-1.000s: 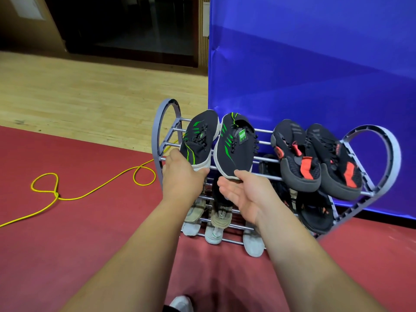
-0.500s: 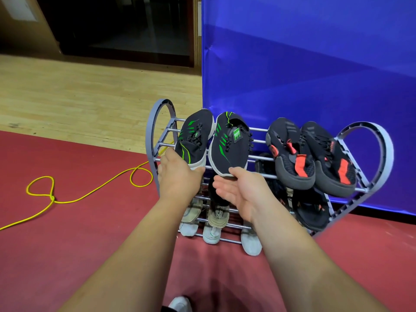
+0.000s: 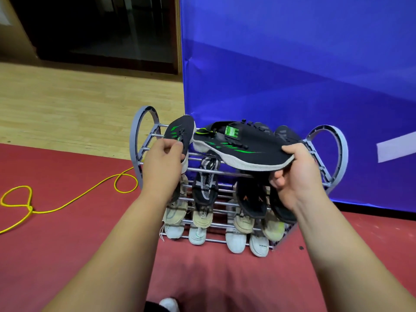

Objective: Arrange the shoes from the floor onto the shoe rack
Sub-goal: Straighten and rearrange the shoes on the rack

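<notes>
A grey metal shoe rack [image 3: 327, 140] with heart-shaped ends stands against a blue wall. My left hand [image 3: 163, 162] grips the heel end of a black shoe with green stripes [image 3: 180, 134] that leans on the rack's top tier at the left. My right hand [image 3: 296, 174] holds the matching black and green shoe [image 3: 243, 149] by one end, lifted sideways across the top tier. It hides most of the black and red shoes behind it. Lower tiers hold a black and white shoe [image 3: 206, 183], black shoes [image 3: 251, 199], beige shoes [image 3: 200, 218] and white shoes [image 3: 235, 240].
A yellow cable [image 3: 67, 202] loops over the red floor left of the rack. Behind lies a wooden floor [image 3: 67, 109] and a dark doorway [image 3: 101, 28]. The toe of a white shoe [image 3: 168, 305] shows at the bottom edge.
My right hand has picked the right green-striped shoe off the top tier and turned it sideways. My left hand has closed on the left shoe. The camera has moved closer.
</notes>
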The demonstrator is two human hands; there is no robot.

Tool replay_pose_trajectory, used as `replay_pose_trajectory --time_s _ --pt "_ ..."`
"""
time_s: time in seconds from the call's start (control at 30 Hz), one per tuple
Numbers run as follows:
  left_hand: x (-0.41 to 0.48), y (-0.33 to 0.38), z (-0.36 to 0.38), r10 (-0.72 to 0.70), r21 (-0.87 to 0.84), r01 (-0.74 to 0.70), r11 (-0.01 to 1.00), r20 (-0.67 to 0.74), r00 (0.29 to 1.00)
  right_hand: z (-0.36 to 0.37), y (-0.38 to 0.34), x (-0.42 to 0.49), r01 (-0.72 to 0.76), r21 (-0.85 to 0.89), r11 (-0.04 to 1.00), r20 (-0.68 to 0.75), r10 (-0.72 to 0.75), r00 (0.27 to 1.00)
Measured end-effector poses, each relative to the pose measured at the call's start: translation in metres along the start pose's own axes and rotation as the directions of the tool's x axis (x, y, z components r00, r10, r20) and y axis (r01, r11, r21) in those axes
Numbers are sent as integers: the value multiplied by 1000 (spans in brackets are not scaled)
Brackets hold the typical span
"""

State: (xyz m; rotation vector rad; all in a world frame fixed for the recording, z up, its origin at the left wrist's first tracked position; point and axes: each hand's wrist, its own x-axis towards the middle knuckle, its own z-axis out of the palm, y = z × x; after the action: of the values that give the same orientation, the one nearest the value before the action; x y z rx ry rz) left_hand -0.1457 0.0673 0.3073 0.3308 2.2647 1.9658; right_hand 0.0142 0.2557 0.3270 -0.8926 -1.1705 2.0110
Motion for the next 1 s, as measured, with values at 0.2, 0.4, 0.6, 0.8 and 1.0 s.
replay_pose_trajectory --time_s 0.2,0.4,0.6,0.8,1.0 --pt "3 -6 6 -132 -116 139 984 67 989 -38 -16 -6 -89 66 994 149 78 986" --pt "3 -4 3 -264 -187 311 932 239 934 -51 -17 -3 -169 18 985 191 163 968" --pt "1 -7 0 -341 -260 428 866 319 884 -35 -21 0 -68 -77 995 111 76 991" --pt "-5 -2 6 -356 -389 508 769 398 845 3 -15 1 36 -188 982 110 -15 994" --pt "-13 -2 28 -305 -499 546 673 485 820 45 18 -3 121 -313 942 229 -49 972"
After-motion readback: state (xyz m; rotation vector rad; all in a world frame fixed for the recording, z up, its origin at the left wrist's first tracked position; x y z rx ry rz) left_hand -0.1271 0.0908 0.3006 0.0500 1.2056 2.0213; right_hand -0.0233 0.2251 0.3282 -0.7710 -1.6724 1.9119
